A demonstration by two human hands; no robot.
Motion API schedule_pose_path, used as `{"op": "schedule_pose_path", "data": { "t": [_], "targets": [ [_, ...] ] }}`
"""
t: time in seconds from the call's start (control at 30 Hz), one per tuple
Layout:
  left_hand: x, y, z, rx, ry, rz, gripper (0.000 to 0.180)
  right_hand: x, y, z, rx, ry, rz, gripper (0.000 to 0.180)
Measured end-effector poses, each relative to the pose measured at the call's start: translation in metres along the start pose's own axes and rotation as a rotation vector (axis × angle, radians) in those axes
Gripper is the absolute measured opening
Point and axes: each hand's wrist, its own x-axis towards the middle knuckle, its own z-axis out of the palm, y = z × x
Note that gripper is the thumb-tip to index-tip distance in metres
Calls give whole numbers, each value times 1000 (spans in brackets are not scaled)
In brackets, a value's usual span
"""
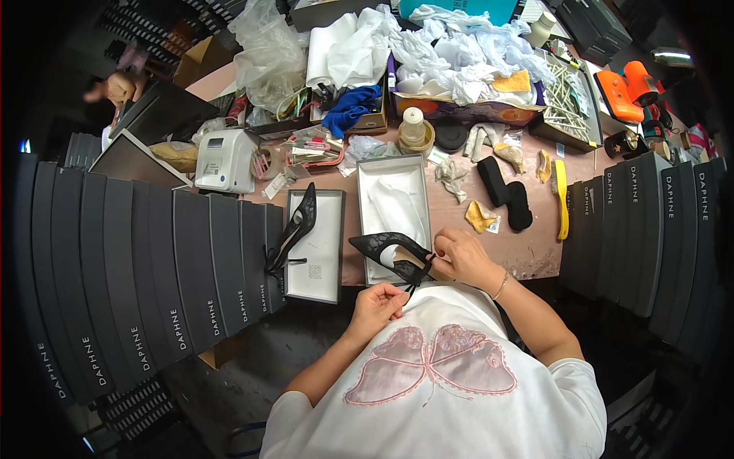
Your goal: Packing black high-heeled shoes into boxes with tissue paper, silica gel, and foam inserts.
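A black lace pointed-toe high-heeled shoe (pixel 388 248) is held at the table's near edge, toe pointing left. My right hand (pixel 457 257) grips its heel end. My left hand (pixel 376 301) sits just below, pinching the thin black strap that hangs from the heel. Behind the shoe lies an open grey shoe box (pixel 367 200) lined with white tissue paper. The matching black shoe (pixel 297 227) rests in the box lid (pixel 325 260) to the left.
Rows of dark grey shoe boxes (pixel 153 268) stand at left and at right (pixel 657 222). The table holds a white label printer (pixel 223 159), tape rolls, black insoles (pixel 505 193), a yellow shoehorn (pixel 562 195), crumpled tissue paper and plastic bags. Another person's hand (pixel 118 88) is far left.
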Motion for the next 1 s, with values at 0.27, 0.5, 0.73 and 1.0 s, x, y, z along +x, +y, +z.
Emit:
{"op": "schedule_pose_path", "data": {
  "t": [0.27,0.5,0.73,1.0],
  "targets": [
    [-2,-1,4,20,-52,15,15,4,5,15,170,211,24,24],
    [-1,-4,5,97,-36,53,12,1,26,32,230,137,57,30],
    [-8,27,-20,245,-99,37,38,-4,36,-65,288,-77,119,41],
    [26,0,4,718,-116,562,24,-5,-1,-9,376,-99,324,45]
  ]
}}
